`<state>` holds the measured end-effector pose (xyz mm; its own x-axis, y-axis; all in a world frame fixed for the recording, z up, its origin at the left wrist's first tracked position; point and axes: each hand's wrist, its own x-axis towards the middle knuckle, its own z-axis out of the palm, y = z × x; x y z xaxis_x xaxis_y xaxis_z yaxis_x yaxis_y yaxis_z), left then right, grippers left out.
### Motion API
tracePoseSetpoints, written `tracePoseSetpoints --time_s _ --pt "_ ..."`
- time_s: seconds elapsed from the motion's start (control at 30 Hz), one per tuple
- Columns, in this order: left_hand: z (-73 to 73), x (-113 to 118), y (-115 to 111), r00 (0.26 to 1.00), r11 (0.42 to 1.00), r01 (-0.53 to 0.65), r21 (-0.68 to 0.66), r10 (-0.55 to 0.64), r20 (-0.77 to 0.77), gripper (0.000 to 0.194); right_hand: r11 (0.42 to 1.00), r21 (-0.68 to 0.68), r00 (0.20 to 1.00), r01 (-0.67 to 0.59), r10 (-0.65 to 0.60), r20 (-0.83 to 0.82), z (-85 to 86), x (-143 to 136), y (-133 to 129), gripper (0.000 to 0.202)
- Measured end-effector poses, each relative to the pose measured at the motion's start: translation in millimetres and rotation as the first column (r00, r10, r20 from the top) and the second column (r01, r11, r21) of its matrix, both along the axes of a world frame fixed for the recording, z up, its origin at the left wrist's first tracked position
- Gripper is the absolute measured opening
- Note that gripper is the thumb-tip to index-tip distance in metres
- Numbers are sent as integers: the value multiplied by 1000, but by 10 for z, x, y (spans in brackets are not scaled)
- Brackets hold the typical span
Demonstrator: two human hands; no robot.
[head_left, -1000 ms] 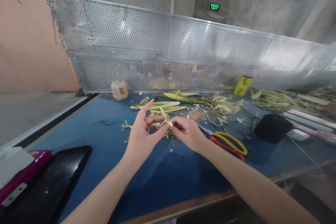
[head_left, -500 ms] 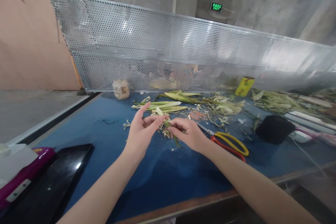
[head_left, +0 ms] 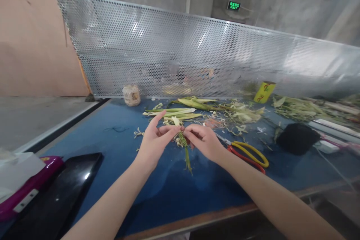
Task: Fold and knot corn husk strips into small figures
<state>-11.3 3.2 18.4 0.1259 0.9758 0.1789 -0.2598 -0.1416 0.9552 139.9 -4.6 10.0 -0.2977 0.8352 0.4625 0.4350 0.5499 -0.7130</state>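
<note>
A small green braided plant piece [head_left: 182, 140] hangs between my hands, its leafy tail pointing down toward me over the blue table [head_left: 163, 195]. My left hand [head_left: 156, 140] pinches its upper end between thumb and fingers, with the index finger raised. From the right, my right hand [head_left: 204, 140] pinches the same piece, its fingertips nearly touching those of the left. Pale scraps lie under and behind the fingers. Just beyond are long green husk strips [head_left: 180, 112]. Scissors with yellow and red handles [head_left: 250, 153] lie beside my right wrist.
A perforated metal screen [head_left: 168, 45] stands along the back edge. Near it are a wrapped jar [head_left: 131, 95] and a yellow can [head_left: 264, 92]. A black tray [head_left: 64, 191] and purple device [head_left: 33, 183] sit left; a black bundle [head_left: 297, 138] and leaf piles [head_left: 298, 108] sit right.
More of the green braided piece now shows below my fingers, its tail hanging lower. My right hand's fingertips have moved up and in toward the left ones.
</note>
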Motion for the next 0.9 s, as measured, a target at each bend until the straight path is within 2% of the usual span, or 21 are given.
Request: tracePoseSetpoints --time_s 0.17,0.3,0.37,0.43,0.5,0.57,0.63,0.7,0.77,0.8,0.87,0.9 --pt "6 9 16 999 999 -43 -3 43 12 75 1000 -14 1000 1 -1 -26 -10 26 22 20" --pt "26 -13 46 978 980 -200 -3 200 58 79 997 -73 994 37 -45 -102 -25 57 73 20" --pt "22 -24 63 971 971 -239 12 238 35 79 993 -91 986 81 -93 -139 -29 77 107 21" --pt "-10 -25 77 980 981 -184 54 187 -62 75 988 -97 974 120 -136 -181 -27 102 140 22" --pt "-63 -17 84 969 995 -38 91 59 -240 66 982 -98 957 164 -182 -225 -25 129 170 23" --pt "-119 -4 81 901 991 107 81 -63 -429 54 975 -89 944 202 -219 -249 -32 154 198 25" --pt "-159 5 72 826 979 188 84 -112 -552 46 972 -65 945 226 -235 -229 -47 167 220 26" --pt "-173 4 61 765 975 192 115 -75 -640 40 972 -11 958 236 -234 -163 -52 160 220 24" --pt "-167 -4 51 679 968 168 188 24 -734 37 968 91 971 234 -229 -70 -22 132 165 20" --pt "-163 -9 47 608 959 157 234 93 -789 36 961 167 975 222 -221 -21 11 113 107 18" --pt "-160 -14 41 391 934 162 317 234 -890 37 930 333 977 158 -195 82 100 78 -75 17" --pt "-162 -14 41 277 924 170 342 289 -917 38 895 433 977 105 -174 123 144 67 -194 18"
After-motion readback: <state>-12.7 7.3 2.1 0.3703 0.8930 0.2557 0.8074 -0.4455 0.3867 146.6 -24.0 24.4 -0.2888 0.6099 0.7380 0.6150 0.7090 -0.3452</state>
